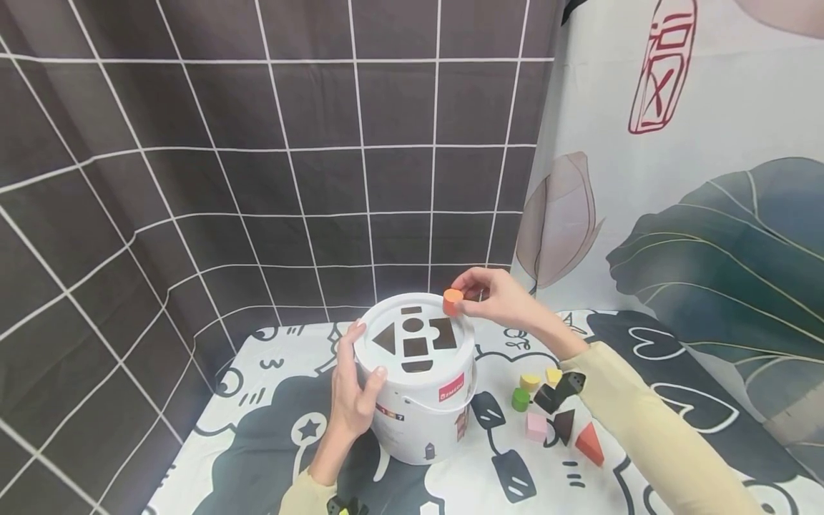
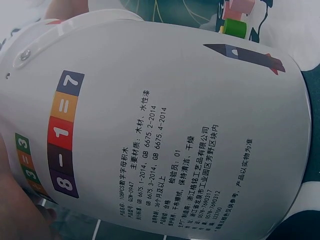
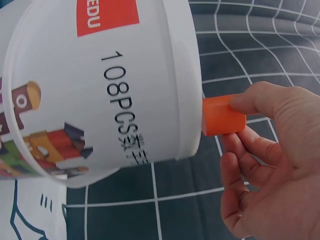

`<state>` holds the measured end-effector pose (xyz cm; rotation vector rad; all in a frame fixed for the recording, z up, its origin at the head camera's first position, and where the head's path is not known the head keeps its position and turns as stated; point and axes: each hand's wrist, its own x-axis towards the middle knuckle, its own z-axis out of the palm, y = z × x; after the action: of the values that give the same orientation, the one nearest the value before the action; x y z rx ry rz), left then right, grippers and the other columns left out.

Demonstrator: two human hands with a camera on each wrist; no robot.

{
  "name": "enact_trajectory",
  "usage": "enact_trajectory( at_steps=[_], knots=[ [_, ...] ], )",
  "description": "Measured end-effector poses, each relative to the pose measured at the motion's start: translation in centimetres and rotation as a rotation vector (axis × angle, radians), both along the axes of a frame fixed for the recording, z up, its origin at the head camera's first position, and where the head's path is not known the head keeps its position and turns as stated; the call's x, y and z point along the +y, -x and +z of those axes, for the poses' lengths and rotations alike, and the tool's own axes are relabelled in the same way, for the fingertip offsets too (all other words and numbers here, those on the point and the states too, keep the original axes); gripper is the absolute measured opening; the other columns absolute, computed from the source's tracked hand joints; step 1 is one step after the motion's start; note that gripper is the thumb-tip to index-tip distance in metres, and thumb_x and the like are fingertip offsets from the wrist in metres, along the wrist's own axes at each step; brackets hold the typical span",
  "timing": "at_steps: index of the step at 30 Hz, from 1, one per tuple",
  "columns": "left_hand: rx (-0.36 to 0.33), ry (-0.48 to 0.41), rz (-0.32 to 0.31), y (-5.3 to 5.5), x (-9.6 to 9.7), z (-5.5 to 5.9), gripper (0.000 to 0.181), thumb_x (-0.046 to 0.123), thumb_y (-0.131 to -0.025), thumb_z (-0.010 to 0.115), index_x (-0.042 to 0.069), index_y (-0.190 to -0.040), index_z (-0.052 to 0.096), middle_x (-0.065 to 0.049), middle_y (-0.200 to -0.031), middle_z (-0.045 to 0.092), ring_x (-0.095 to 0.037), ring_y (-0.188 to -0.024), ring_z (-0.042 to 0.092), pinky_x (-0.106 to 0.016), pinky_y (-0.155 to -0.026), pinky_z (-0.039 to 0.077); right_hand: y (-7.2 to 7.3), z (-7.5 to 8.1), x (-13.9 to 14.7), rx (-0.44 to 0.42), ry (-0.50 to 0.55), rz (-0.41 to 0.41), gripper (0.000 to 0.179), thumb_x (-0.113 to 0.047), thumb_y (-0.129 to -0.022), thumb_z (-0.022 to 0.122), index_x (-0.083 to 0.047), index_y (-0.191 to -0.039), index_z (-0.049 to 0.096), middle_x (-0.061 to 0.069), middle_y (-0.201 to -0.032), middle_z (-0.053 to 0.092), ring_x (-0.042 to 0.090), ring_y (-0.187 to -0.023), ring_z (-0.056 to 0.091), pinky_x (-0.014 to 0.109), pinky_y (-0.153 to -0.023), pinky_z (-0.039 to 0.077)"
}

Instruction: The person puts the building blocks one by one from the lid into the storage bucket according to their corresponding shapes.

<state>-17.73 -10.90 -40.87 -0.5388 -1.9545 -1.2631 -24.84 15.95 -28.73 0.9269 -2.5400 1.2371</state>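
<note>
A white toy bucket (image 1: pixel 418 422) stands upright on the patterned cloth, its lid (image 1: pixel 370 365) pierced with a triangle, a circle, a square and several other cut-outs. My left hand (image 1: pixel 354 397) rests against the bucket's left side, thumb on the near side of the lid rim and fingers along the far side. Between thumb and fingers my right hand (image 1: pixel 498 297) pinches an orange cylinder block (image 1: pixel 452 302) at the lid's far right edge. In the right wrist view the same orange cylinder (image 3: pixel 223 116) overlaps the lid's rim, with the right hand's other fingers (image 3: pixel 232 187) loosely bent.
Right of the bucket lie loose blocks: a green cylinder (image 1: pixel 521 399), a pink cube (image 1: pixel 536 426), a red triangular block (image 1: pixel 589 444), yellow blocks (image 1: pixel 530 382) and dark ones (image 1: pixel 563 427). The bucket's white handle (image 1: pixel 444 410) hangs down its near side. A dark grid curtain (image 1: pixel 322 179) hangs behind.
</note>
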Motion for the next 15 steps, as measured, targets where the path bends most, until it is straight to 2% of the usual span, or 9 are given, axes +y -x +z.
enact_trajectory(
  at_steps=[6, 15],
  knots=[
    [0.001, -0.002, -0.004, 0.1, 0.0, 0.0, 0.069, 0.024, -0.078, 0.052, -0.003, -0.141, 0.041, -0.025, -0.150, 0.042, -0.044, -0.137, 0.039, -0.066, -0.104, 0.030, 0.2, -0.1, -1.1, -0.040, -0.007, 0.007, 0.025, -0.005, -0.083, 0.073, 0.000, -0.107, 0.069, 0.005, -0.094, 0.068, 0.023, -0.085, 0.062, 0.036, -0.079, 0.049],
    [-0.009, -0.004, 0.000, 0.0, 0.0, -0.1, 0.069, 0.024, -0.078, 0.052, -0.004, -0.141, 0.041, -0.025, -0.150, 0.041, -0.044, -0.137, 0.040, -0.065, -0.104, 0.031, 0.4, -0.3, -3.0, -0.078, -0.036, -0.006, 0.024, -0.009, -0.082, 0.073, -0.005, -0.106, 0.070, 0.002, -0.094, 0.069, 0.022, -0.089, 0.061, 0.039, -0.082, 0.047]
  ],
)
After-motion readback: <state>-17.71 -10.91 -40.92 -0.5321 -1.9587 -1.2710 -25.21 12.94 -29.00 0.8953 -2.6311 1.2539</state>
